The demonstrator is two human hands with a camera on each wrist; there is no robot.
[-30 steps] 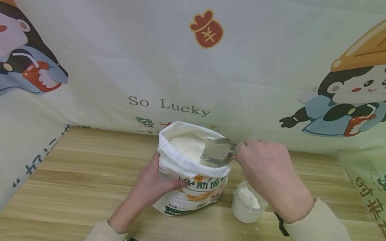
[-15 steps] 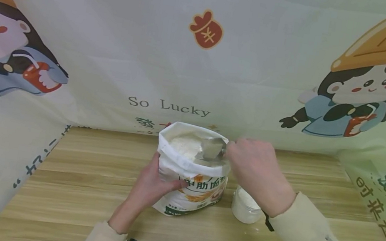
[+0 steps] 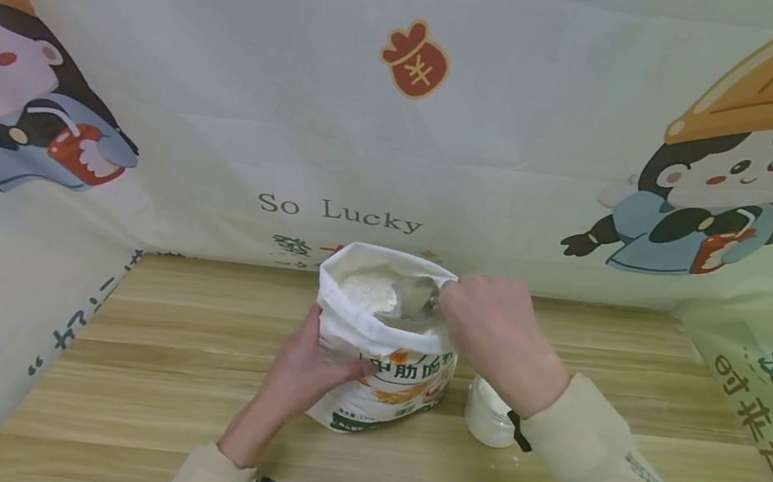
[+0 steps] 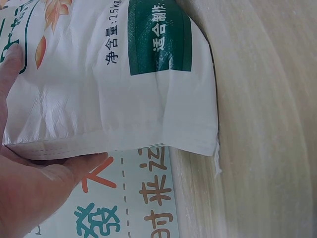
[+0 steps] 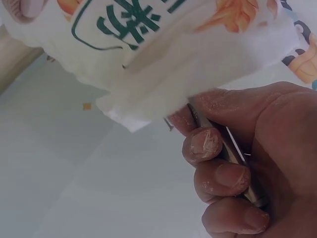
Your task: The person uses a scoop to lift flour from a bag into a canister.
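A white flour bag (image 3: 334, 401) with green lettering stands upright on the table, its mouth open and white flour (image 3: 366, 293) inside. My left hand (image 3: 298, 366) grips the bag's left side, thumb across the front and fingers round the edge. In the left wrist view the bag's lower part (image 4: 163, 106) fills the upper left. My right hand (image 3: 493, 334) holds a metal scoop (image 3: 414, 296) by its handle, the blade inside the bag's mouth. In the right wrist view, powdery fingers curl round the scoop handle (image 5: 230, 151); the bag hides the blade there.
A clear jar (image 3: 488, 426) with white powder stands right of the bag, partly hidden by my right wrist. Specks of powder lie by its base. A printed cloth (image 3: 556, 175) hangs behind the wooden table (image 3: 168, 375) and along both sides.
My right hand has moved left with the scoop, whose blade is now deeper in the bag's mouth. My right forearm covers more of the jar. My left hand and the bag have stayed put.
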